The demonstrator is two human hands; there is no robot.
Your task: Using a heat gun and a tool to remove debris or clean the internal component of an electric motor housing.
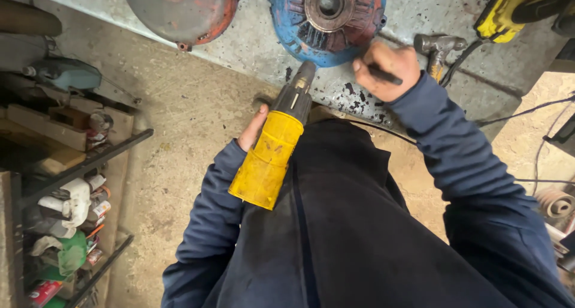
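Observation:
My left hand (253,130) grips a yellow and black power drill (272,152), its nose pointing up toward the workbench edge. Just beyond the nose lies a blue, rusty round motor end cover (293,26) with a bearing hole in its middle. My right hand (386,69) is closed around a thin dark rod-like tool (383,75), held at the cover's lower right rim. Dark blue sleeves cover both arms.
A second round cover (179,8), grey and orange, lies left of the blue one on the paint-chipped metal bench (251,44). A hammer (439,47) and a yellow power tool (509,11) lie at the right. A shelf (72,164) with cans and rags stands at the left.

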